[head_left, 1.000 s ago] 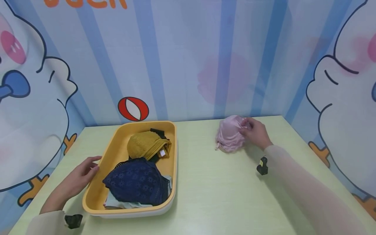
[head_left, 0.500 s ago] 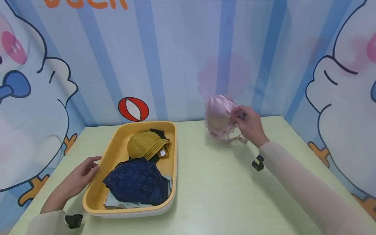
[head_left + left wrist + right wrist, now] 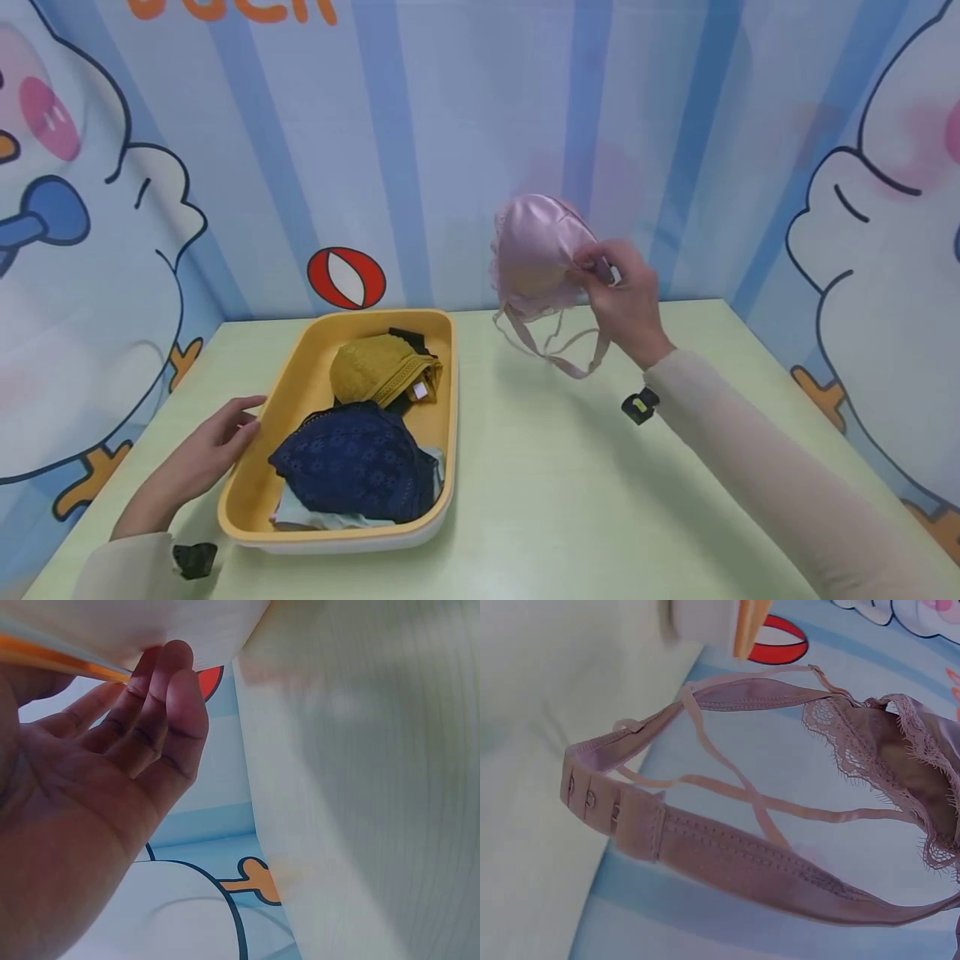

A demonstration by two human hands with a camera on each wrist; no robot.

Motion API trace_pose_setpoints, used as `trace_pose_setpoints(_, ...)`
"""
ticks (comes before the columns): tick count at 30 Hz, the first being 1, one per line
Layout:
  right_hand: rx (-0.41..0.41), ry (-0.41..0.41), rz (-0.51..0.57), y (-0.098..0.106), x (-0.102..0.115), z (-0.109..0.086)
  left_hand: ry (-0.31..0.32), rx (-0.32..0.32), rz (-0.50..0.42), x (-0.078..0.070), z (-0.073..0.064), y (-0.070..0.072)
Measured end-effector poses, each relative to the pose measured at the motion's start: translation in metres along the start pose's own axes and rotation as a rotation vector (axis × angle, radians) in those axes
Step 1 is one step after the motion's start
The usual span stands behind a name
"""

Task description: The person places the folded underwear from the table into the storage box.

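Observation:
Up off the table in the head view is a pink satin bra (image 3: 534, 250), its cups folded together and its straps dangling. My right hand (image 3: 618, 287) pinches it at the side between thumb and fingers. In the right wrist view the hooked back band (image 3: 720, 855) and lace edging hang in a loop. My left hand (image 3: 206, 454) rests at the left side of a yellow tub (image 3: 238, 492), its relaxed fingers (image 3: 187, 712) against the outer wall. Inside the tub lie a mustard bra (image 3: 371, 367) and a navy bra (image 3: 356, 462).
Pale folded cloth (image 3: 307, 512) shows under the navy bra, and something black (image 3: 408, 337) lies behind the mustard one. The tub stands on the left of a pale green table (image 3: 540, 500). A printed blue striped backdrop (image 3: 480, 125) rises behind the table's far edge.
My right hand has lifted the pink bra off the table and carried it up and leftward; its straps now hang free. My left hand has stayed at the tub.

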State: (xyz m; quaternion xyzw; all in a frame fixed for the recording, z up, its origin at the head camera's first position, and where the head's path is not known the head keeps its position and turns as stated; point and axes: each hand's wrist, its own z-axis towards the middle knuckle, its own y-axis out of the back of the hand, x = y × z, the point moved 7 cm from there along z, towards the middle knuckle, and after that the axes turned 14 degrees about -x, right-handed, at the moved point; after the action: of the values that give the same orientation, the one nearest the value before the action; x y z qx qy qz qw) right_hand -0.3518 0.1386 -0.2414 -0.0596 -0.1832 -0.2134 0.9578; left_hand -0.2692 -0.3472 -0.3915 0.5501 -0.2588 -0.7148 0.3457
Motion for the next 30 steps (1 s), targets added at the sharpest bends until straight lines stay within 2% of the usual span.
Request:
trace_pose_setpoints(4,-0.042,0.067,0.088,-0.007,0.035,0.011,0.010,-0.001,0.001,0.002,0.000,0.001)
trace_pose_setpoints(7,-0.069,0.087,0.132,-0.013,0.056,0.017,0.014,-0.003,0.003,0.003,0.000,0.002)
trace_pose_setpoints(12,-0.126,0.129,0.190,-0.023,0.075,0.025,0.014,-0.001,0.002,0.003,-0.001,0.004)
trace_pose_setpoints(19,-0.261,0.164,0.309,-0.044,0.098,0.034,0.012,-0.013,0.006,0.002,-0.001,0.005)
trace_pose_setpoints(23,-0.254,0.177,0.329,-0.067,0.100,0.032,0.026,-0.015,0.007,0.001,-0.001,0.003)
trace_pose_setpoints(30,-0.203,0.112,0.278,-0.118,0.072,0.009,0.024,-0.017,0.006,0.001,0.000,0.001)
